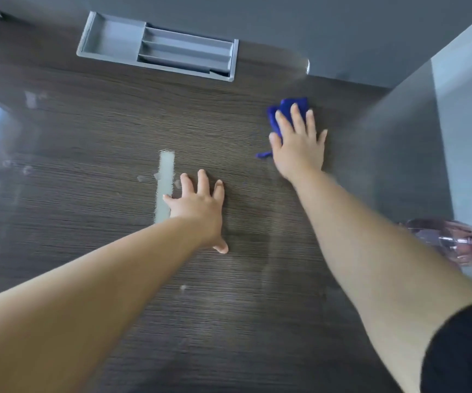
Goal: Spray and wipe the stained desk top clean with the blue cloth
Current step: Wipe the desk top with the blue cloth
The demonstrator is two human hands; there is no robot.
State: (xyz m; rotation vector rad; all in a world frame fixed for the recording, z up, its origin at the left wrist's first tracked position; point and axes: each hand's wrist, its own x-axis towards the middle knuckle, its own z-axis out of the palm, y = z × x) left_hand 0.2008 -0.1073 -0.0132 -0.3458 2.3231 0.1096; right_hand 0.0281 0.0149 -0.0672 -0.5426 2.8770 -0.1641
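Observation:
The dark wood-grain desk top (101,131) fills the view, glossy with a few pale wet spots near the middle. My right hand (300,143) presses flat on the blue cloth (285,109) at the far right of the desk; the cloth shows beyond my fingertips and a corner sticks out by my thumb. My left hand (200,205) lies flat on the desk with fingers spread, holding nothing. A clear spray bottle (453,239) with a red collar and trigger lies at the right edge.
A grey recessed tray (110,41) with compartments is set into the desk at the back. A grey partition wall (399,131) rises along the right side and another along the back. Window light reflects on the desk's left part.

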